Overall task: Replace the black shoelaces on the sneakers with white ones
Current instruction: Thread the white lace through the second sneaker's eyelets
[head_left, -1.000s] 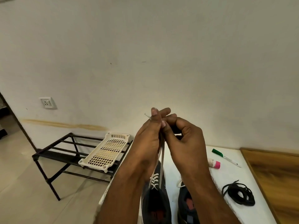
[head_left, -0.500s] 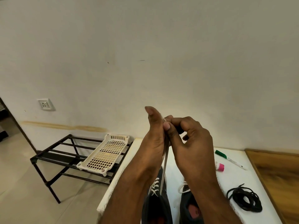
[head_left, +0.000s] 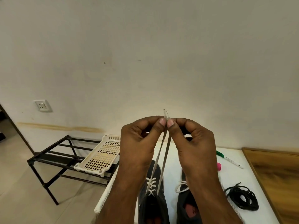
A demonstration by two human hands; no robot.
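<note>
Plain off-white wall [head_left: 145, 46] fills the upper two thirds of the frame, with a white wall socket [head_left: 41, 105] at the middle left. Below it, a white counter [head_left: 239, 178] runs along the lower right. At the centre, the left hand [head_left: 139, 143] and right hand [head_left: 192, 143] are raised side by side, thumbs nearly touching. Each grip pinches one end of the white shoelace [head_left: 162, 159] between thumb and forefinger, the two tips poking up just above the fingers. Both strands run taut down to the left dark sneaker [head_left: 152, 206] at the bottom centre, already criss-crossed with white lacing. Just beside it stands the right dark sneaker [head_left: 187, 207], a loose white lace [head_left: 182, 186] on it. Near the lower right lies a coil of black shoelaces [head_left: 242, 198]. A green-capped marker [head_left: 229, 159] and a pink-capped item [head_left: 218, 166] lie behind. On the floor at the left, a black metal rack [head_left: 53, 157] carries a white perforated tray [head_left: 100, 156].
</note>
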